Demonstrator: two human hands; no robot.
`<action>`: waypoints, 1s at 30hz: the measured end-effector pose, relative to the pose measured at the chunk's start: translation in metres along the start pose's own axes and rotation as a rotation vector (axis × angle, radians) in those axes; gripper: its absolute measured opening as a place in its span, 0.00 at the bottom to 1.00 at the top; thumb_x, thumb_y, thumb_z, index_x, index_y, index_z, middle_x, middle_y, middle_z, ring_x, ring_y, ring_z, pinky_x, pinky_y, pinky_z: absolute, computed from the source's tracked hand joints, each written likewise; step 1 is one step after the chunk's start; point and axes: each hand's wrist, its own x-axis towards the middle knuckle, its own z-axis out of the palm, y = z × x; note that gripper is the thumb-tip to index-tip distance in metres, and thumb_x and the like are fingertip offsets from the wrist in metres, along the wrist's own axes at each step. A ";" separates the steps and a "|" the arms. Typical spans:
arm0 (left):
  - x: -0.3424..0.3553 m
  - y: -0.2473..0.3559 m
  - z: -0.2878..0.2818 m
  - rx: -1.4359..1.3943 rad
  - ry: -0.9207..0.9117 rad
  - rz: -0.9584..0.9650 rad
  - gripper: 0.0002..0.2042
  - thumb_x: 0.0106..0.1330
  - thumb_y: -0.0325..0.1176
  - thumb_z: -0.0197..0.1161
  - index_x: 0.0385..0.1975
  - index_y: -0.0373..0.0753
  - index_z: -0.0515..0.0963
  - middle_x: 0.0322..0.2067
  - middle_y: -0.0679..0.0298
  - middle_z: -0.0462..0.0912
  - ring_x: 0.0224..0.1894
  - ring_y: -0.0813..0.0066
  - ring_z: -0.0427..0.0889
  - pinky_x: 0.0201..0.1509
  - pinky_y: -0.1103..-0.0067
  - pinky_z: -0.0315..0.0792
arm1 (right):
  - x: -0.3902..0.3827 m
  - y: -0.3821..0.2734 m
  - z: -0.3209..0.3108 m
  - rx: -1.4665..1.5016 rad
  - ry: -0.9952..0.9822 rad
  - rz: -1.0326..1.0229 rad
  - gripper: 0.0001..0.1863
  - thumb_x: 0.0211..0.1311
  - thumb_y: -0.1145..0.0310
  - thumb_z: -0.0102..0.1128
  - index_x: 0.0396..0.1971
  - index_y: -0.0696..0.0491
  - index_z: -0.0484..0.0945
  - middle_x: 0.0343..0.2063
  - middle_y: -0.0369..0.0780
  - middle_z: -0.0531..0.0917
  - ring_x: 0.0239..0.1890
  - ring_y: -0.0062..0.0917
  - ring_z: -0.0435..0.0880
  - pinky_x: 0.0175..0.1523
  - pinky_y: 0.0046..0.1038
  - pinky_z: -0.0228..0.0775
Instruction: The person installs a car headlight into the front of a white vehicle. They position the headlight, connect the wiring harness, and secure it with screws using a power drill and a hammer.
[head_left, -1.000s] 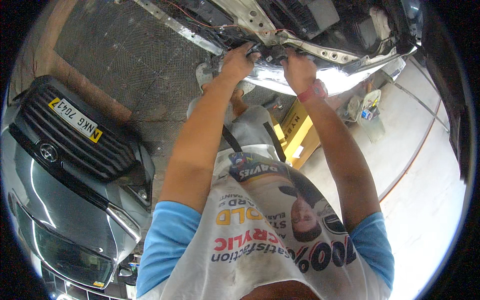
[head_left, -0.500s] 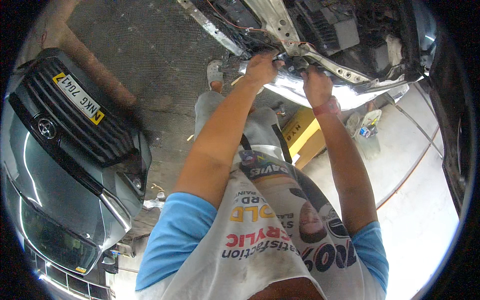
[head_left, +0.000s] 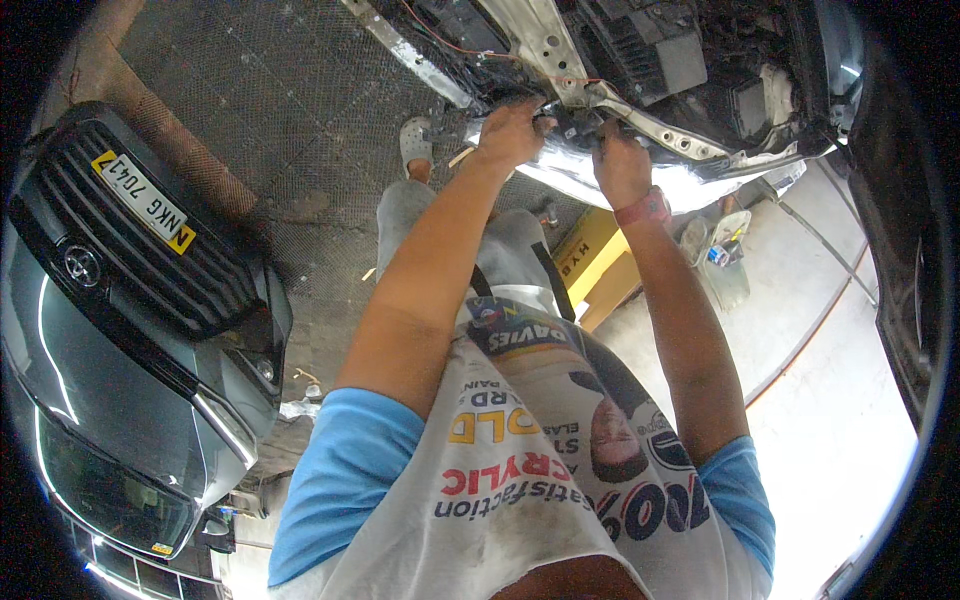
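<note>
Both your arms reach forward to the front of an opened-up car, and your hands meet it a short gap apart. Your left hand [head_left: 511,134] is at the dark parts just behind the bright panel [head_left: 700,184], its fingers bent and bunched. Your right hand [head_left: 622,170] is beside the pale metal bar [head_left: 668,132] with holes, its fingers curled in. The fingertips of both are hidden or too small to make out, so you cannot tell what, if anything, either one pinches.

The bright panel lies below your hands and runs off to the right, and the metal bar slants above it. Beyond the bar, the engine bay holds a grey box [head_left: 682,68]. A thin orange wire [head_left: 437,38] trails across the upper part.

You wear a red watch [head_left: 644,208] on your right wrist. A yellow box [head_left: 603,265] sits on the floor near your legs, with a bucket [head_left: 729,280] to its right. A dark parked car [head_left: 120,325] stands on your left.
</note>
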 end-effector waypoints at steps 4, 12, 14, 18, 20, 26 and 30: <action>0.003 -0.008 0.005 0.023 0.020 0.007 0.26 0.71 0.49 0.61 0.64 0.44 0.75 0.58 0.49 0.81 0.60 0.48 0.79 0.66 0.62 0.72 | 0.002 -0.005 -0.013 -0.009 -0.002 -0.039 0.17 0.57 0.68 0.67 0.46 0.53 0.79 0.30 0.48 0.86 0.36 0.47 0.87 0.39 0.47 0.80; 0.001 -0.006 0.005 -0.003 0.032 -0.011 0.26 0.70 0.49 0.61 0.64 0.43 0.75 0.57 0.48 0.81 0.60 0.49 0.80 0.66 0.63 0.72 | 0.001 0.005 -0.006 0.004 0.000 -0.057 0.16 0.58 0.67 0.67 0.46 0.51 0.80 0.31 0.49 0.86 0.35 0.46 0.87 0.37 0.46 0.79; 0.000 -0.003 0.003 0.015 0.033 -0.006 0.26 0.70 0.49 0.61 0.64 0.43 0.75 0.57 0.48 0.81 0.60 0.49 0.80 0.66 0.63 0.72 | -0.003 0.010 -0.001 0.035 0.052 -0.072 0.15 0.58 0.65 0.68 0.44 0.52 0.80 0.29 0.49 0.86 0.34 0.46 0.87 0.37 0.47 0.79; -0.001 -0.002 0.002 0.026 0.050 0.021 0.25 0.70 0.49 0.61 0.63 0.42 0.76 0.56 0.48 0.82 0.59 0.50 0.80 0.66 0.63 0.72 | -0.004 0.004 -0.007 0.026 0.034 -0.043 0.12 0.60 0.61 0.67 0.37 0.52 0.79 0.28 0.50 0.86 0.33 0.49 0.86 0.37 0.49 0.79; 0.000 -0.002 0.001 0.025 0.040 0.009 0.25 0.70 0.48 0.61 0.62 0.42 0.76 0.56 0.48 0.82 0.59 0.50 0.80 0.65 0.63 0.72 | -0.002 0.004 -0.006 -0.002 0.032 -0.028 0.12 0.60 0.60 0.67 0.37 0.52 0.79 0.27 0.50 0.86 0.32 0.49 0.87 0.37 0.49 0.79; 0.003 -0.008 0.008 -0.003 0.079 0.044 0.24 0.69 0.47 0.64 0.60 0.41 0.78 0.53 0.47 0.83 0.57 0.48 0.82 0.63 0.62 0.74 | 0.004 -0.004 -0.005 0.006 0.031 -0.013 0.14 0.59 0.60 0.70 0.38 0.53 0.80 0.26 0.50 0.86 0.32 0.49 0.87 0.37 0.49 0.79; 0.000 -0.002 0.002 0.008 0.065 0.018 0.23 0.68 0.45 0.64 0.58 0.39 0.79 0.51 0.47 0.84 0.56 0.49 0.82 0.62 0.62 0.74 | 0.003 -0.004 -0.003 0.013 0.027 0.007 0.16 0.58 0.62 0.71 0.40 0.54 0.79 0.27 0.51 0.85 0.32 0.50 0.87 0.38 0.48 0.79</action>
